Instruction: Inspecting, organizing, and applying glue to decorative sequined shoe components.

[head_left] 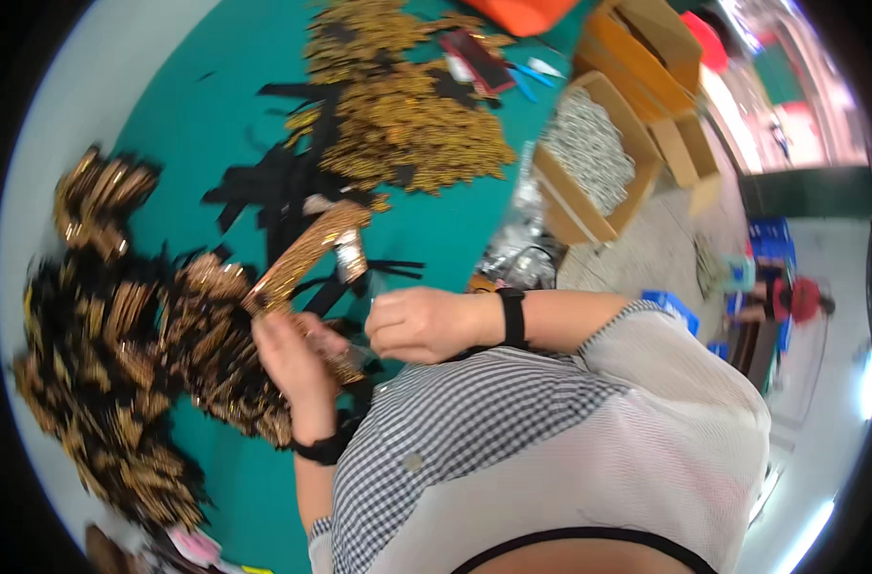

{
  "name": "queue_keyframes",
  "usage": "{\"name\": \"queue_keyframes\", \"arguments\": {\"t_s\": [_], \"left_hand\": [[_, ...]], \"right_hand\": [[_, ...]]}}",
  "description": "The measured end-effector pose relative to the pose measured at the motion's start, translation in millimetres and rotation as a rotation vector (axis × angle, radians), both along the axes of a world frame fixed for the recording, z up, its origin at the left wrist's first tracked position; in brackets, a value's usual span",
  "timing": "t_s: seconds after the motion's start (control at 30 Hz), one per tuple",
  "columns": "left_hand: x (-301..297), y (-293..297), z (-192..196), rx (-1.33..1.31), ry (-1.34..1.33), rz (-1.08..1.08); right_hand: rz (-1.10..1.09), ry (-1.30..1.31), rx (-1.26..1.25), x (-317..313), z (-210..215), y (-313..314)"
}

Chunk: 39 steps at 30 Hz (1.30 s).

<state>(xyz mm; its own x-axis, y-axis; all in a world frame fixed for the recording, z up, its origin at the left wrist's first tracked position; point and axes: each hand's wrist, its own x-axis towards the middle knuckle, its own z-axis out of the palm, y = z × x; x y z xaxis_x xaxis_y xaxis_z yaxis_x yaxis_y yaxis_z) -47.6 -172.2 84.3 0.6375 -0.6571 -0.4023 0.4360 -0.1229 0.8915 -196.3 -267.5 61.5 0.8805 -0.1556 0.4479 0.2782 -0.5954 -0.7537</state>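
Observation:
My left hand is closed around a shiny gold sequined strip, whose long end stretches away toward the middle of the table. More gold material shows beside its fingers, slightly blurred. Just to the right, my right hand has its fingers bent and pressed together. A bit of clear film seems to show by those fingertips, but what they grip is hidden. Left of my hands lies a big heap of bundled black-and-gold sequined strips, with a nearer bunch touching the left hand's side.
Flat gold pieces are piled on the green table, with black strips beside them. A dark red phone-like object and blue-handled tool lie beyond. Cardboard boxes, one with silvery pieces, stand right. A person is farther off.

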Motion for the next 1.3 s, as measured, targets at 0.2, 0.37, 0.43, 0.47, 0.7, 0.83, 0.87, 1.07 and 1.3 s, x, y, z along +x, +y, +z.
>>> {"name": "queue_keyframes", "arguments": {"t_s": [0.2, 0.37, 0.43, 0.47, 0.7, 0.83, 0.87, 1.07, 1.3], "left_hand": [[12.9, 20.7, -7.2, 0.049, -0.353, -0.096], [11.1, 84.0, -5.9, 0.281, -0.173, -0.258], [8.6, 107.5, -6.6, 0.471, -0.326, -0.346], [6.5, 117.9, -11.2, 0.549, -0.453, -0.379], [1.0, 175.8, -77.2, 0.711, -0.953, -0.23], [1.1, 158.5, -69.2, 0.902, -1.547, -0.114], [2.8, 159.4, -67.2, 0.986, -1.408, -0.188], [4.2, 161.7, -66.2, 0.898, -1.07, -0.231], [9.5, 161.9, -42.7, 0.794, -0.955, -0.257]], "right_hand": [[-0.531, 0.639, 0.771, -124.1, -31.6, -55.1], [-0.999, 0.769, 0.685, -243.2, -114.0, -115.4], [-1.122, 0.715, 0.746, -233.0, -129.1, -141.5], [-1.183, 0.645, 0.725, -244.6, -150.7, -153.6], [-1.575, 0.538, 0.977, -230.5, -162.2, -184.9], [-1.944, 0.261, 0.468, -241.5, -154.7, -209.7], [-1.868, 0.279, 0.329, -238.5, -150.9, -218.1], [-1.226, 0.44, 0.053, -34.9, -54.6, -198.3], [-0.603, 0.517, -0.698, 130.4, -92.6, -184.1]]}}
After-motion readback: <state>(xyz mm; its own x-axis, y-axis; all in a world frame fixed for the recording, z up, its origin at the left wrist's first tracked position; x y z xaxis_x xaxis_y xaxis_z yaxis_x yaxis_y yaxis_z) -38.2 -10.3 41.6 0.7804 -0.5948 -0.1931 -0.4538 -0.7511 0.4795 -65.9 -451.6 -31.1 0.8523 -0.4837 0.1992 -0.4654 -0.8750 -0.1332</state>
